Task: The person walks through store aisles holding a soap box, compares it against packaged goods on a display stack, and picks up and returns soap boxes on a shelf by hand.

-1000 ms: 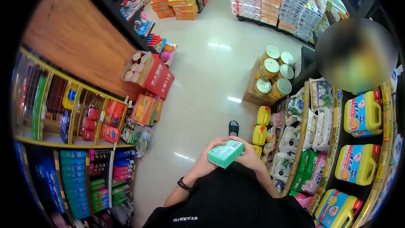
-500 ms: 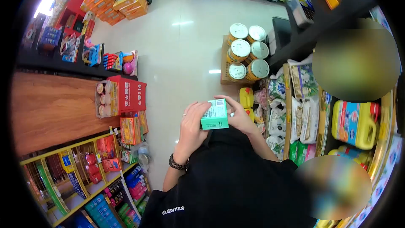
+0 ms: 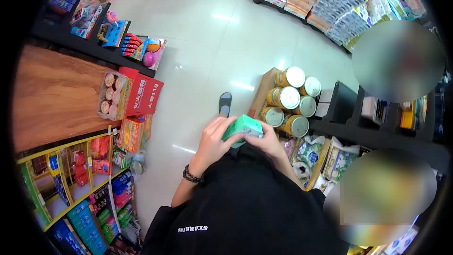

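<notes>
On my head feed: green box (image 3: 245,123) is up in front of the black shirt (image 3: 264,203), above the floor (image 3: 203,75), between both hands. Left hand (image 3: 211,145) has it from the left, fingers on that side, thumb across the near edge. Right hand (image 3: 269,142) has it from the right, thumb by the near corner. Both sets of fingers are clasped on the box; I can't read its print from here. Box sits tilted. Dark beaded bracelet (image 3: 192,175) on the left wrist. 1 foot in a dark slide (image 3: 225,99) shows just beyond the box. Ahead and right: cardboard carton (image 3: 258,95) with tins (image 3: 289,97) on it, I count 6 pale lids. Off to the left: red box (image 3: 145,93) with white lettering, next to a clear tub of cups (image 3: 108,95) by a wood panel (image 3: 59,89). Yellow-edged shelf (image 3: 71,208) with packs at lower left. Wrapped packs (image 3: 306,0) piled far right. 2 blurred patches on the right, can't tell what they cover.
</notes>
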`<state>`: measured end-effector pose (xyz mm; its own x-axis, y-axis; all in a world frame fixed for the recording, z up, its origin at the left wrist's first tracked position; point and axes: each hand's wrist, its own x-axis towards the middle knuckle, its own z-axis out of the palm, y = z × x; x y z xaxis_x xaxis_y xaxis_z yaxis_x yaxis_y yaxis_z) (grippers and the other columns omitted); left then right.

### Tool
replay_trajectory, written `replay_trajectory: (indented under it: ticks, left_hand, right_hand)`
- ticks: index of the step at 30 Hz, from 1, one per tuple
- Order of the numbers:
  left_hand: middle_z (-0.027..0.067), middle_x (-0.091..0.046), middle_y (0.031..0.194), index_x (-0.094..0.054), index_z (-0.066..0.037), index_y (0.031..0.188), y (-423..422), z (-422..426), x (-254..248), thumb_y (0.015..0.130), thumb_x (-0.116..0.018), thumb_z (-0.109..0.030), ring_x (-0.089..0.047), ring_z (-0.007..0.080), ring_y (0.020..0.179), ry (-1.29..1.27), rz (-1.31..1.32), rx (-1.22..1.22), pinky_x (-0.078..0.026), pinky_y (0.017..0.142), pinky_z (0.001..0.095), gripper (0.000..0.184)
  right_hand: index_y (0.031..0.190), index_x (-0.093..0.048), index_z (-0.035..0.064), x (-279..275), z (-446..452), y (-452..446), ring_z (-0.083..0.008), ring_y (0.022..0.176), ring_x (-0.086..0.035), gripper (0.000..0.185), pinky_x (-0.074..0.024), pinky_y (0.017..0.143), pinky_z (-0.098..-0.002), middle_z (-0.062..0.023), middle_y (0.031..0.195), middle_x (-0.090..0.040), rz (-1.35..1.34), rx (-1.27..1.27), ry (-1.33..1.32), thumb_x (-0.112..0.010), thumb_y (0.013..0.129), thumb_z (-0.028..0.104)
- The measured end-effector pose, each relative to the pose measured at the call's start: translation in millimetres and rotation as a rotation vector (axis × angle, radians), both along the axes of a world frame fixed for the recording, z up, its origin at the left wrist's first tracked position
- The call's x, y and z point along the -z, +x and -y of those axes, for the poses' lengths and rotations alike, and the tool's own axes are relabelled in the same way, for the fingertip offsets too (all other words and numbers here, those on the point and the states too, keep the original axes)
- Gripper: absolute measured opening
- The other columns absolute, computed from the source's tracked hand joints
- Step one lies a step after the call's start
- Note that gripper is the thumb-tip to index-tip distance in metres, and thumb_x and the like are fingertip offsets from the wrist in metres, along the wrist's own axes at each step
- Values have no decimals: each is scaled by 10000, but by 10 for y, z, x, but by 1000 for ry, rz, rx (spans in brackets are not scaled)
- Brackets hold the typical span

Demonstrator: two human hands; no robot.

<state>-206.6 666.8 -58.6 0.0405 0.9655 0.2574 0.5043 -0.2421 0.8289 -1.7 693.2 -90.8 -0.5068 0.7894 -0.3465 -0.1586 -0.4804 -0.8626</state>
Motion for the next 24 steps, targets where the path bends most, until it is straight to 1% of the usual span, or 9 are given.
replay_trajectory:
  ticks: [1,3,5,6,10,13,15,19,24]
  left_hand:
    - [159,-692,932,-659,30,1115,-53,-174,-5,777,-836,-190,-666,332,897,-16,15,-10,-520,826,401,440]
    - [164,-690,983,-646,26,1166,-256,-572,-46,787,-823,-171,-660,340,923,-46,38,23,-522,827,398,462]
    - [170,-675,1051,-623,21,1220,-405,-957,-92,792,-816,-171,-649,347,967,-79,53,47,-518,848,402,507]
    - [174,-661,1094,-608,18,1248,-483,-1148,-119,791,-816,-179,-640,351,999,-99,54,58,-513,869,408,540]
    - [191,-564,1297,-512,6,1370,-697,-1783,-192,781,-818,-205,-579,362,1151,-141,-97,128,-481,970,429,696]
    - [190,-503,1378,-452,14,1414,-673,-2148,-181,753,-833,-193,-531,366,1229,-143,-138,171,-462,1017,441,791]
    - [189,-512,1371,-456,28,1407,-601,-2367,-115,742,-837,-180,-515,367,1243,-126,-111,159,-451,1034,438,794]
    - [188,-532,1354,-468,44,1393,-510,-2743,0,720,-847,-157,-504,363,1247,-105,-136,163,-429,1052,434,798]
    - [158,-560,1343,-505,15,1376,-480,-3485,49,727,-828,-128,-496,321,1256,-161,-190,216,-361,1044,439,739]
  right_hand:
    - [1223,-621,-9,-130,-203,-101,-23,654,-545,332,-415,542,-191,-1,901,-660,41,51,-36,-710,911,59]
    - [1180,-627,-11,-227,-608,-252,12,538,-437,267,-276,446,-174,28,797,-614,11,61,-51,-687,948,105]
    - [1143,-648,-15,-274,-979,-381,15,563,-458,220,-325,474,-171,51,761,-595,19,91,-143,-667,979,130]
    - [1127,-655,-2,-281,-1153,-502,17,483,-368,217,-232,419,-189,75,694,-540,20,146,-123,-661,989,165]
    - [947,-632,31,-379,-1807,-778,-8,389,-315,244,-203,379,-207,76,544,-444,61,353,-181,-622,1018,264]
    - [841,-587,71,-300,-2119,-779,-25,359,-285,310,-190,363,-215,77,491,-384,9,434,-227,-598,1029,317]
    - [800,-559,92,-280,-2318,-741,-31,351,-275,340,-183,355,-218,78,479,-365,-4,459,-270,-591,1032,339]
    - [770,-571,90,-143,-2678,-617,-18,363,-282,341,-169,361,-217,87,501,-382,36,463,-281,-635,1009,324]
    - [815,-611,68,49,-3341,-429,-11,389,-300,299,-172,377,-215,93,519,-385,22,369,-294,-630,1013,293]
